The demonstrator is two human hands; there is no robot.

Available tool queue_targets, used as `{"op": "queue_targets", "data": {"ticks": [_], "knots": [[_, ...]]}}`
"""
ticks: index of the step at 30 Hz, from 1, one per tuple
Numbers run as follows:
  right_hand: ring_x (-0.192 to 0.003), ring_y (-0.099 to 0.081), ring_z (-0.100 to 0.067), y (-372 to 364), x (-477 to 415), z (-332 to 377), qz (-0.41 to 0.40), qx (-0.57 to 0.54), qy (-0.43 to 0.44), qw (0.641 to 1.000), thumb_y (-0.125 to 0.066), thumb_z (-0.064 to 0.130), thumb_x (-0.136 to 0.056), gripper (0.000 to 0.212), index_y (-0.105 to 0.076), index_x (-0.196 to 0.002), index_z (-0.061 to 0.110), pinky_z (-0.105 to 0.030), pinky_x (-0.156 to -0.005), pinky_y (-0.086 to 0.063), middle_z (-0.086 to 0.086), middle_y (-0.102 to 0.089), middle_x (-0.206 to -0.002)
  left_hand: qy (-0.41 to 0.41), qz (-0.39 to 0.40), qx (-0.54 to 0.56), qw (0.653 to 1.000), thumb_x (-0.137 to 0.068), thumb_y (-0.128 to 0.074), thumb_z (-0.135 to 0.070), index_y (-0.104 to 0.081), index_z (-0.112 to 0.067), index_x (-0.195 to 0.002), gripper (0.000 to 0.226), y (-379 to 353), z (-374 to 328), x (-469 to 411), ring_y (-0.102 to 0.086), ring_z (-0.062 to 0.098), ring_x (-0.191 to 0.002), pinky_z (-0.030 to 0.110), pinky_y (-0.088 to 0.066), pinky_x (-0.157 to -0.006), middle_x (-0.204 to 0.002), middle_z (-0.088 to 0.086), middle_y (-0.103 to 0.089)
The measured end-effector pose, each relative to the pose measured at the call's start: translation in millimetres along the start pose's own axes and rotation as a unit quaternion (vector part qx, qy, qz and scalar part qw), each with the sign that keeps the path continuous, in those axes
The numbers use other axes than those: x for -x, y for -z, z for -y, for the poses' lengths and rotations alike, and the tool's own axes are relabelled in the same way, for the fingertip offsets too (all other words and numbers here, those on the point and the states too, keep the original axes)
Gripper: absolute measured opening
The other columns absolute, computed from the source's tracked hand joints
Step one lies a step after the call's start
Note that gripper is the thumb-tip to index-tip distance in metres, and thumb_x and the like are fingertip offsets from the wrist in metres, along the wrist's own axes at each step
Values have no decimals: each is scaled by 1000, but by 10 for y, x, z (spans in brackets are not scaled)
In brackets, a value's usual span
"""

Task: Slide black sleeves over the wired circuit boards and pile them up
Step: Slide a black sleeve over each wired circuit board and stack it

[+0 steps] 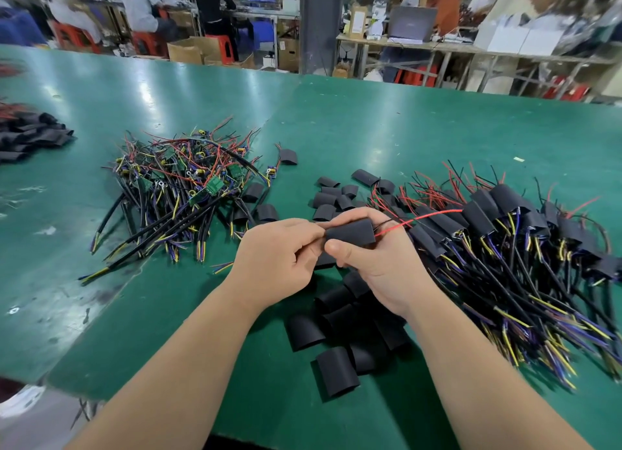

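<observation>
Over the middle of the green table [387,126], my right hand [373,264] grips a black sleeve [351,233] between thumb and fingers. A red wire [434,215] and a black wire stick out of the sleeve's right end. My left hand [279,259] pinches at the sleeve's left end, where the board is hidden. Bare green circuit boards with wires lie in a pile [181,184] at the left. Sleeved boards are heaped [511,247] at the right. Loose empty sleeves [340,335] lie under and beyond my hands.
Another heap of black sleeved parts [27,136] lies at the far left edge of the table. One lone sleeve [288,156] sits beyond the bare boards. Behind the table, people sit at benches with cardboard boxes and red stools.
</observation>
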State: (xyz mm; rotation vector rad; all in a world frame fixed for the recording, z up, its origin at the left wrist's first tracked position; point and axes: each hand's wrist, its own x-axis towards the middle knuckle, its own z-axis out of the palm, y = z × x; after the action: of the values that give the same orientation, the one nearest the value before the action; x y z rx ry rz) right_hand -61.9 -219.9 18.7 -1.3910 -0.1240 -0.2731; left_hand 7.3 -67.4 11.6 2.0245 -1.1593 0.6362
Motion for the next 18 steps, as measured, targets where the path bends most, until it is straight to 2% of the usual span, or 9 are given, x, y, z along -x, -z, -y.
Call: {"op": "queue_targets", "data": {"ticks": [2,4,6,8,10,12,14,16,18], "knots": [[-75,-64,-8,-20,5,-14,-17,17,-12,1000,-76,9,-72,26,-68,-92,24,-21,-62,-50,1,-73,-90,10,-3,8,1000,-84,-47,-25,-69,-8,-77,28,-2,17,5,-59,24,-61,28,-44,-52,-68,0,-64],[-77,-61,-8,-31,-1,-39,-34,32,-32,998,-73,10,-79,35,-63,-111,21,-22,-72,-50,4,-69,-89,33,-14,12,999,-84,-51,-26,-70,-9,-77,27,-11,23,4,-59,23,-60,30,-46,-52,-66,0,-65],[-82,-61,-8,-43,-5,-38,-34,31,-36,998,-67,1,-85,44,-57,-123,22,-22,-79,-49,3,-67,-93,50,-23,23,998,-83,-58,-25,-72,-11,-77,21,-15,27,-11,-58,17,-59,32,-48,-53,-66,-2,-66],[-84,-62,-7,-85,-13,24,-67,39,-7,997,-64,-7,-84,51,-54,-125,21,-21,-80,-51,0,-66,-104,57,-40,51,996,-84,-60,-29,-72,-12,-78,22,17,36,-33,-58,9,-62,27,-49,-59,-68,-5,-66],[-78,-65,-11,-102,-25,150,-136,-33,20,990,-65,-13,-79,54,-54,-121,20,-22,-70,-54,-2,-61,-103,78,-82,71,991,-86,-57,-32,-70,-12,-79,26,86,99,-42,-55,7,-62,21,-45,-61,-69,-5,-64],[-71,-69,-17,-29,-23,318,-197,-154,39,968,-67,-9,-73,47,-52,-109,16,-19,-54,-50,-5,-58,-84,134,-137,55,980,-89,-52,-29,-69,-9,-81,28,167,231,-47,-54,15,-61,27,-43,-59,-66,0,-61],[-69,-70,-18,103,-8,486,-238,-215,74,944,-67,-4,-74,34,-47,-96,14,-17,-49,-44,-5,-58,-72,214,-170,-22,962,-89,-50,-20,-69,-7,-86,23,224,417,-34,-56,25,-69,32,-43,-68,-73,7,-64],[-64,-65,-14,256,7,620,-276,-220,111,929,-62,-1,-85,22,-46,-84,15,-18,-53,-42,-6,-58,-73,295,-134,-113,939,-86,-53,-15,-70,-10,-99,21,232,577,-20,-57,30,-89,34,-42,-82,-93,9,-67],[-63,-61,-14,358,21,704,-320,-192,131,918,-60,4,-90,17,-52,-81,16,-21,-58,-42,-5,-58,-75,353,-49,-198,913,-83,-60,-24,-66,-18,-113,31,212,677,21,-49,33,-107,40,-39,-91,-112,10,-60]]}}
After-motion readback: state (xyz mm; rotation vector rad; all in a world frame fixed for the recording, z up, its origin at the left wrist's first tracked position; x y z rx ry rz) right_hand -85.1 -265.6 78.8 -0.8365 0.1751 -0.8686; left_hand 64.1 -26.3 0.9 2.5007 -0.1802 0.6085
